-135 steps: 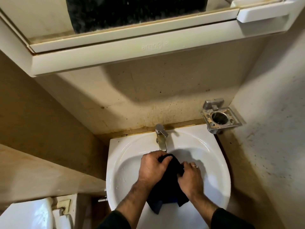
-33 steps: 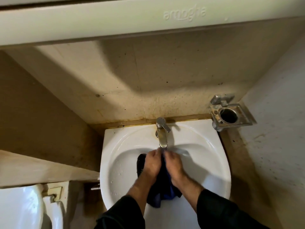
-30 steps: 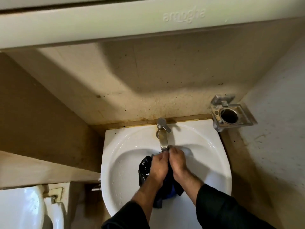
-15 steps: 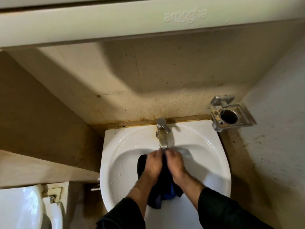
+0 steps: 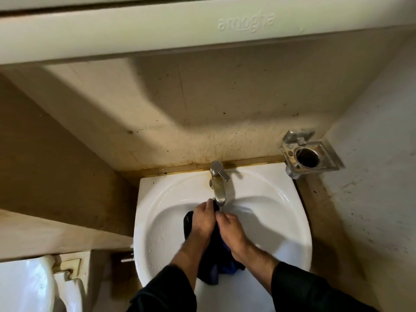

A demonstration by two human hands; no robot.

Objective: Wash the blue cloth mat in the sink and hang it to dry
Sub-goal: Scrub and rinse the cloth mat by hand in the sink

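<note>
Head view, task item: the blue cloth mat (image 5: 213,262) is bunched into a dark, wet-looking wad inside the sink (image 5: 292,221), between the two hands and just below the tap spout (image 5: 219,192). Its loose end trails toward the near rim.
Head view, left hand: the left hand (image 5: 203,218) is clenched round the upper left part of the wad, fingers curled over the fabric close to the spout.
Head view, right hand: the right hand (image 5: 231,230) grasps the right side of the same wad, fingertips meeting the left hand's.
Head view, water: whether water is running cannot be told; droplets lie on the left wall of the basin.
Head view, surroundings: a metal holder (image 5: 308,156) is fixed to the wall at the far right; a toilet (image 5: 33,287) sits at the near left; a cabinet edge (image 5: 202,30) runs overhead.
Progress, done: judged from the mat's position and sheen, it has been brought to the sink and wetted.
Progress, in hand: scrubbing or rinsing appears to be under way.
Progress, left: wringing out, lifting clear of the basin and hanging to dry. No hanging place is visible.
</note>
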